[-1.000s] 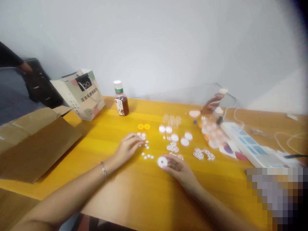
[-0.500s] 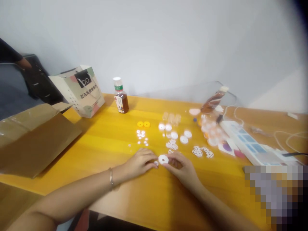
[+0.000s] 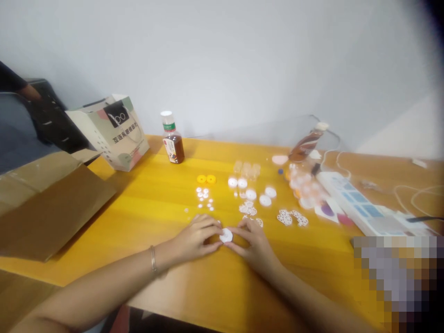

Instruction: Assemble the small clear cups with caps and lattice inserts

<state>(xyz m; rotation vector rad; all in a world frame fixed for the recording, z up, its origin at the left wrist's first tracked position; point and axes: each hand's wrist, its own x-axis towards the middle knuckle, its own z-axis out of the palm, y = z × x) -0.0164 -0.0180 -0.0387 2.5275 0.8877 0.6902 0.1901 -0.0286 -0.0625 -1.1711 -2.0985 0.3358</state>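
My left hand (image 3: 202,237) and my right hand (image 3: 252,241) meet over the front middle of the table. Between their fingertips is a white plastic disc (image 3: 226,236), pinched from the right by my right thumb and fingers. On its left side, my left thumb and fingers press against it. The small white ring seen earlier in my left hand cannot be clearly made out. Beyond my hands lie several white discs (image 3: 265,200), two yellow discs (image 3: 201,179), several small white round pieces (image 3: 200,195) and flat white openwork pieces (image 3: 285,217).
A cardboard box (image 3: 58,208) and a paper bag (image 3: 118,132) stand at the left. Behind is a bottle of dark drink (image 3: 174,148). To the right are a leaning bottle (image 3: 307,144), a bubbly clear pack (image 3: 303,187), a white-and-blue case (image 3: 357,199) and cables. Clear pieces (image 3: 247,169) lie at the back.
My right hand has moved the disc left to my left hand's fingertips. The disc's dark centre hole, visible before, no longer shows. A white openwork piece beside my right hand is now uncovered.
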